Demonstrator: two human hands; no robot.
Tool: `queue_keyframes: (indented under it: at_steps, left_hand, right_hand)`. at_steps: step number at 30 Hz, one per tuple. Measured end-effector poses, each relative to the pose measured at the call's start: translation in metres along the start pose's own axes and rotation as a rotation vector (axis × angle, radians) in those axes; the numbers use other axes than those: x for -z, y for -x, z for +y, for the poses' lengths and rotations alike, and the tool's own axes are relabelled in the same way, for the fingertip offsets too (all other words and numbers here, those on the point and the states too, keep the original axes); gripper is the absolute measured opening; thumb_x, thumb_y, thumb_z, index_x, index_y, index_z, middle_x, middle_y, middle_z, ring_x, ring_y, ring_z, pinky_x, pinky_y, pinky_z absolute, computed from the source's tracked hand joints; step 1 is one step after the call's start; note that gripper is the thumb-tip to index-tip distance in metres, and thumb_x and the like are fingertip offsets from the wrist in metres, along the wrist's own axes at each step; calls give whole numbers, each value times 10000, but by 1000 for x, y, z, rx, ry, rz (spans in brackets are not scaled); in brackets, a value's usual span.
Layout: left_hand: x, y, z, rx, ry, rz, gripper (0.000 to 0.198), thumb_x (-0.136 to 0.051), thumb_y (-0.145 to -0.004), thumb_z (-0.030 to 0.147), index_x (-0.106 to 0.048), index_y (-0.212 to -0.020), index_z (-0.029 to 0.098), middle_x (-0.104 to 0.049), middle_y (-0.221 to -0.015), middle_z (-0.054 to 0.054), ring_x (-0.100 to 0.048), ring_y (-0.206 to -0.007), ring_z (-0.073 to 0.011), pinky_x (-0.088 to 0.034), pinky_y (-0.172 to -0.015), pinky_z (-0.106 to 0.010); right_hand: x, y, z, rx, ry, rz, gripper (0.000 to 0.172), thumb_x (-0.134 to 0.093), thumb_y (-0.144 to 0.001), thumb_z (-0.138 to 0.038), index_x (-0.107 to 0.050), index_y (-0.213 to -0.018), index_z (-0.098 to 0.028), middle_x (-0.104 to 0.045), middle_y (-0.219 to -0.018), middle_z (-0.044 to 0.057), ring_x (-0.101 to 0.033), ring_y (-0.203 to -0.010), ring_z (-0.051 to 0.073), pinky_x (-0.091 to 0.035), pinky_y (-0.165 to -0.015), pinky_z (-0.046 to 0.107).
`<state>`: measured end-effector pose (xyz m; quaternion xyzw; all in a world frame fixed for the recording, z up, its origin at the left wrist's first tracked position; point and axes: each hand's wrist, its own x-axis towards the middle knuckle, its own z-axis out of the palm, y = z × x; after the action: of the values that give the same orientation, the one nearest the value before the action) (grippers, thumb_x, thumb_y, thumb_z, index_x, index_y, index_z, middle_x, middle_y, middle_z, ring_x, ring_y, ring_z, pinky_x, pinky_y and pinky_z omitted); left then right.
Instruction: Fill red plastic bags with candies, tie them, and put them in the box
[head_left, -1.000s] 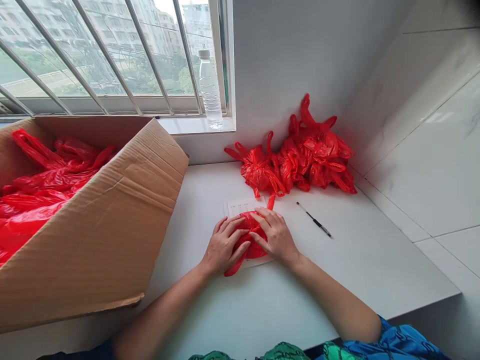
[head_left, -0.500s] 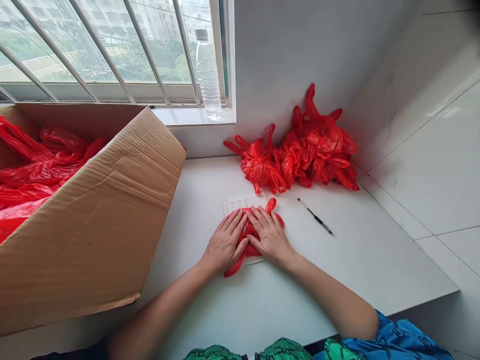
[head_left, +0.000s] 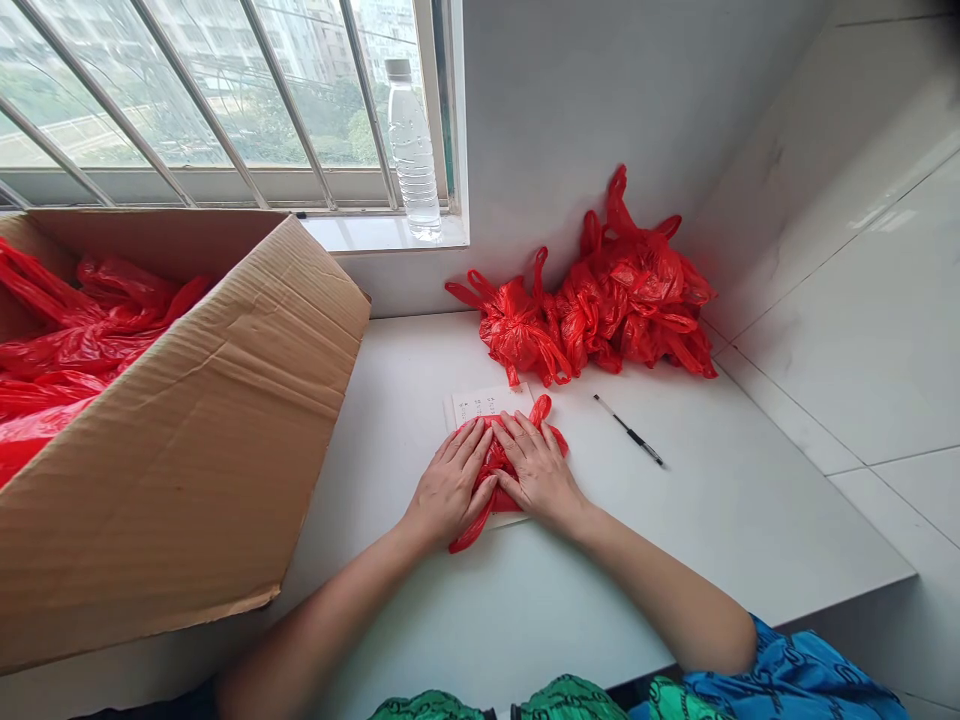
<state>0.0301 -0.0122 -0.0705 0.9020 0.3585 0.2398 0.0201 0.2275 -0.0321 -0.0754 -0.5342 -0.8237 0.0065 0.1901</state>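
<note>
red bag [head_left: 496,462]: crumpled and low, lying under and between the left grip [head_left: 448,485] and the right grip [head_left: 543,475]; one loop pokes out past the fingertips of the right grip, and a loose strip runs out below the thumb of the left grip.
left grip: palm down, fingers stretched out and nearly together, laid on the bag's left part; it is not curled around anything.
right grip: palm down, fingers extended over the bag's right part, pressing or resting, which of the two cannot be told; it is not curled around anything either.
thumbs: both point inward, their tips just beside each other over the bag.
white paper [head_left: 484,402]: under the bag, its marked upper part showing just beyond the fingertips of both grips.
pen [head_left: 628,430]: to the right of the right grip, near it, lying slanted on the worktop [head_left: 750,510].
heap of red bags [head_left: 637,290]: beyond the right grip, against the wall [head_left: 570,130].
cardboard box [head_left: 195,440]: well to the left of the left grip, with red plastic [head_left: 97,330] inside.
bottle [head_left: 415,160]: far beyond the left grip, upright on the windowsill [head_left: 356,234].
</note>
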Motion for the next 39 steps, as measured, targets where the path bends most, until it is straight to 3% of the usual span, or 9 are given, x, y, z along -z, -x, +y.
queue_keyframes:
  at_steps: [8,39]
  left_hand:
    - [1,0,1,8,-28,-26,625,-442,-994,348,-269,-1554,133,-327,-1584,-152,-261,-1494,-283,-348,-1197,-504]
    - [1,0,2,33,30,-27,625,-446,-993,348,-260,-1561,166,-332,-1585,-138,-260,-1494,-281,-336,-1205,-508]
  right_hand:
    - [1,0,-1,-5,51,-26,615,-352,-1022,-439,-248,-1575,-192,-244,-1636,52,-200,-1507,284,-169,-1211,529]
    - [3,0,-3,-21,22,-46,617,-366,-1018,-430,-251,-1574,-187,-229,-1640,46,-198,-1505,283,-166,-1208,539]
